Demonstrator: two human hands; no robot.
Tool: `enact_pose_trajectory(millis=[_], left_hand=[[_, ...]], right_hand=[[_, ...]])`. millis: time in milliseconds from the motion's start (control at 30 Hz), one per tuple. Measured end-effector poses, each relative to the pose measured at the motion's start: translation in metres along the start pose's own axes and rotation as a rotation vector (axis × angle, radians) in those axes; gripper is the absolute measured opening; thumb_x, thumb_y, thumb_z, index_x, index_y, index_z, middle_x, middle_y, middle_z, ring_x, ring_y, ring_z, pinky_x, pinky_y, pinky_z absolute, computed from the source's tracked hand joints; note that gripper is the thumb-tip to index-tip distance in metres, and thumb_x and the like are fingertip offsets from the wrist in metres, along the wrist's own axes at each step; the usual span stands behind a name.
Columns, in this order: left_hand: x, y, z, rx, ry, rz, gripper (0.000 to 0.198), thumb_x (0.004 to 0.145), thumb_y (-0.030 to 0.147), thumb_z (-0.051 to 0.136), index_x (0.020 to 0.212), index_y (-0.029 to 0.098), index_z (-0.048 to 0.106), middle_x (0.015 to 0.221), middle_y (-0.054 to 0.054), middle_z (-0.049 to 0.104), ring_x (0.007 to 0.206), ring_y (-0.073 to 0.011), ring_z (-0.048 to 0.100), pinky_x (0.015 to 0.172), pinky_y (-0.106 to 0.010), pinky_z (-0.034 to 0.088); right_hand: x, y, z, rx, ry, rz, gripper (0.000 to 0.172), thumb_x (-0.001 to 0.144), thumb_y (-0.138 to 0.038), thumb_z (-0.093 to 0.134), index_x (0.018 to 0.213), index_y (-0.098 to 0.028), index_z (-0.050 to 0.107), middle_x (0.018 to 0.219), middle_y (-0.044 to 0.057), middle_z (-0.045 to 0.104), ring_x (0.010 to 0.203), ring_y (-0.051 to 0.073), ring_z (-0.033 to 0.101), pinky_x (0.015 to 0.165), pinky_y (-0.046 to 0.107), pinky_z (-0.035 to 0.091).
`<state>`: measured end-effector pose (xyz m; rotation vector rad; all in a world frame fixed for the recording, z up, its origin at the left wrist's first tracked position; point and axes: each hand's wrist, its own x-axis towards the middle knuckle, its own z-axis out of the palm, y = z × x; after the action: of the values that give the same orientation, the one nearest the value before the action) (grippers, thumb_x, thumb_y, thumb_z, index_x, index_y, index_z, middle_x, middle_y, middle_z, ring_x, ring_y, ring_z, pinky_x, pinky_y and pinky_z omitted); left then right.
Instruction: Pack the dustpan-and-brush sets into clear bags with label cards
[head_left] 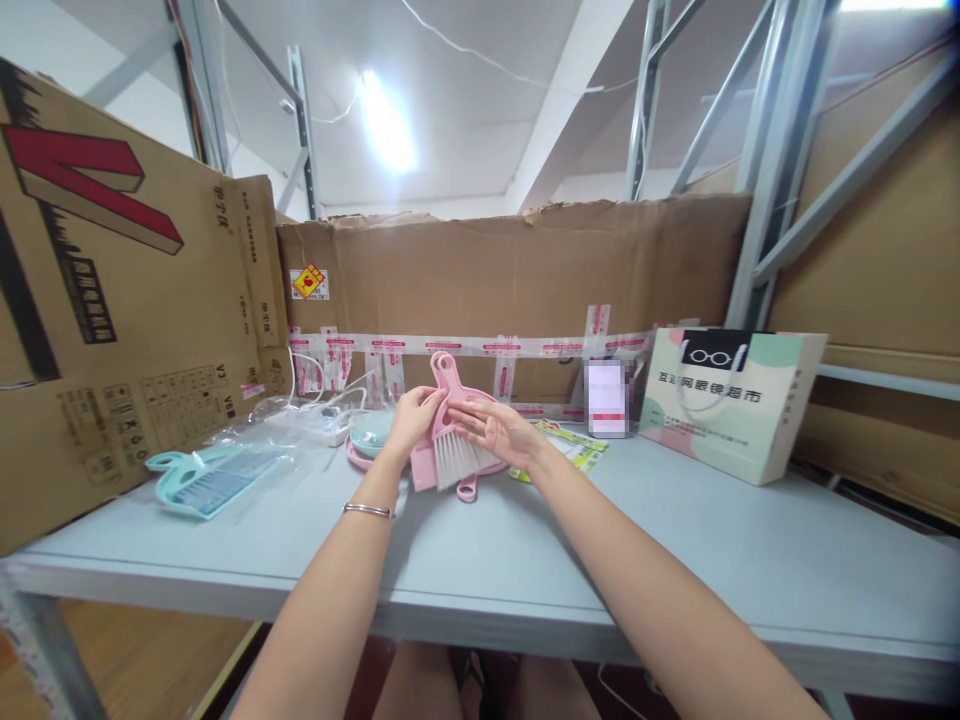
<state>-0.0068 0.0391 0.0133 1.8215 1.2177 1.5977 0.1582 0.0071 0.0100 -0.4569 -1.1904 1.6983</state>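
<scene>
My left hand (415, 420) grips a small pink dustpan (424, 470) by its upper part, thumb and fingers closed on it. A hand brush (459, 458) with white bristles and a pink handle lies against the dustpan, handle end up. My right hand (498, 430) is open, its fingers stretched out flat at the right side of the brush; whether they touch it I cannot tell. Below, another pink handle with a hole (467, 489) sticks out towards me on the table. Partly hidden behind my left hand is a pale teal piece (369, 430).
A teal dustpan and brush (217, 478) in clear plastic lies at the left. Behind it are a clear bag and white cables. A yellow-green package (574, 447), a phone-like screen (607, 398) and a paper bag (731, 405) stand or lie right. Cardboard boxes (480, 270) wall the grey table (480, 560).
</scene>
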Motion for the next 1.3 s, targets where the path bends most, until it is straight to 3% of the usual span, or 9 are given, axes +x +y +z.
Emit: enact_pose_trajectory(millis=[167,333,500,733,800,933,1133,1200,1300], left_hand=[[-0.004,0.003,-0.002,0.16,-0.034,0.07,0.035,0.076,0.046,0.051,0.082,0.015,0.067,0.079,-0.005,0.069,0.074,-0.0173,0.06,0.066,-0.025,0.042],[-0.004,0.004,-0.001,0.35,-0.014,0.162,0.034,0.083,0.041,0.041,0.067,0.017,0.059,0.065,-0.001,0.061,0.064,-0.0134,0.052,0.06,-0.023,0.036],[-0.004,0.004,0.004,0.225,-0.058,0.212,0.031,0.086,0.035,0.036,0.063,0.018,0.049,0.06,0.002,0.052,0.06,-0.012,0.048,0.059,-0.023,0.036],[-0.003,0.004,0.002,0.173,-0.134,0.173,0.027,0.081,0.04,0.044,0.068,0.017,0.05,0.06,0.003,0.048,0.058,-0.0113,0.045,0.055,-0.023,0.034],[-0.002,0.004,0.001,0.171,-0.128,0.161,0.029,0.082,0.039,0.042,0.065,0.017,0.049,0.057,0.003,0.047,0.057,-0.0113,0.044,0.056,-0.023,0.034],[-0.004,0.006,0.003,0.172,-0.113,0.153,0.027,0.08,0.038,0.044,0.063,0.017,0.049,0.056,0.004,0.045,0.056,-0.0105,0.042,0.055,-0.022,0.033],[-0.006,0.009,0.009,0.051,-0.187,0.132,0.026,0.079,0.04,0.046,0.068,0.017,0.051,0.058,0.004,0.048,0.056,-0.0102,0.044,0.056,-0.022,0.036],[-0.005,0.008,0.008,0.03,-0.144,0.127,0.028,0.08,0.042,0.045,0.071,0.016,0.052,0.061,0.003,0.05,0.059,-0.0104,0.045,0.058,-0.022,0.037],[-0.002,0.007,0.002,0.117,0.011,0.127,0.031,0.081,0.044,0.044,0.067,0.017,0.049,0.062,0.003,0.05,0.06,-0.0102,0.044,0.058,-0.022,0.035]], right_hand=[[0.004,0.006,-0.002,0.019,0.023,0.028,0.011,0.077,-0.016,0.055,0.085,-0.016,0.063,0.101,0.005,0.068,0.092,0.014,0.064,0.08,0.026,0.05],[0.006,0.007,-0.002,0.078,0.107,-0.011,0.008,0.075,-0.015,0.055,0.08,-0.018,0.061,0.093,0.003,0.07,0.086,0.012,0.065,0.08,0.025,0.049],[0.004,0.008,0.002,0.081,-0.001,-0.037,0.007,0.074,-0.017,0.057,0.08,-0.019,0.061,0.103,0.003,0.068,0.098,0.014,0.062,0.086,0.028,0.047],[0.002,0.007,0.005,0.008,-0.064,-0.047,0.015,0.077,-0.02,0.056,0.089,-0.018,0.065,0.111,0.006,0.065,0.1,0.014,0.061,0.085,0.027,0.048],[0.003,0.006,0.005,-0.079,-0.001,-0.052,0.013,0.075,-0.019,0.059,0.087,-0.017,0.065,0.105,0.007,0.068,0.095,0.014,0.063,0.083,0.026,0.049],[0.007,0.006,0.003,-0.277,0.244,-0.084,0.007,0.072,-0.021,0.065,0.072,-0.014,0.065,0.074,0.007,0.071,0.068,0.012,0.067,0.067,0.022,0.052],[0.01,0.01,0.004,-0.355,0.316,-0.06,0.015,0.063,-0.023,0.074,0.064,-0.014,0.062,0.054,0.002,0.065,0.046,0.008,0.058,0.047,0.016,0.047],[0.011,0.01,0.003,-0.306,0.373,-0.096,0.018,0.062,-0.024,0.075,0.06,-0.015,0.059,0.05,0.0,0.062,0.042,0.006,0.055,0.045,0.016,0.046],[0.013,0.007,-0.001,-0.26,0.402,-0.165,0.022,0.063,-0.03,0.074,0.057,-0.016,0.058,0.05,-0.001,0.061,0.041,0.005,0.054,0.045,0.015,0.045]])
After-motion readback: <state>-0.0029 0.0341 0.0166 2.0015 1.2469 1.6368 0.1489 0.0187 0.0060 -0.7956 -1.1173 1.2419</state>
